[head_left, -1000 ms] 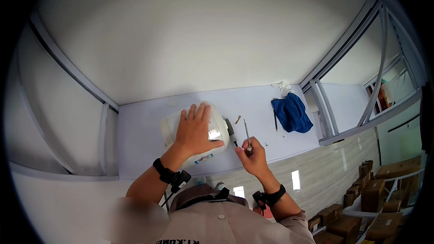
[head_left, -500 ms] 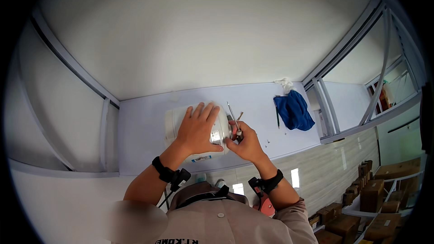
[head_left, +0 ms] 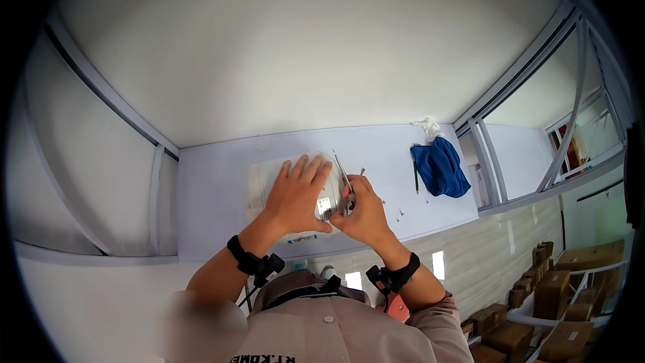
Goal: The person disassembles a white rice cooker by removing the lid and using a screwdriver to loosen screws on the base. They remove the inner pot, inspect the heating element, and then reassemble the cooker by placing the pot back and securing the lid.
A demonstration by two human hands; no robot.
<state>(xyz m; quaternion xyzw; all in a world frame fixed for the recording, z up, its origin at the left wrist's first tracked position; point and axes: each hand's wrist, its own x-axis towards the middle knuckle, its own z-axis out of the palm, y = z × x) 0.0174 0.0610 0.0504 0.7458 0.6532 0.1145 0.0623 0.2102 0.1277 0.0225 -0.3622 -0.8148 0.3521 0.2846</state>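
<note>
A rounded white appliance (head_left: 263,191) with printed labels lies on its side on the white table. My left hand (head_left: 295,195) rests on top of it with the fingers stretched out, hiding part of the casing. At the appliance's right end, my right hand (head_left: 366,214) is closed around a slim screwdriver (head_left: 341,166), whose silver shaft points away from me. Its fingers also touch that end of the appliance, and what lies beneath them is hidden. A short brownish piece (head_left: 363,171) sticks out beyond the right hand's fingers; its kind is too small to tell.
Several small screws (head_left: 402,213) are scattered to the right of my right hand. Farther right lie a dark pen-like stick (head_left: 416,178), a crumpled blue cloth (head_left: 441,168) and a white crumpled tissue (head_left: 428,126). Metal-framed partitions (head_left: 489,161) flank the table (head_left: 208,195). Cardboard boxes (head_left: 552,292) stand at lower right.
The screwdriver's shaft has tilted and shifted slightly left, and the right hand has turned a little over the appliance's end. My left hand stays spread on the casing, shifted slightly right.
</note>
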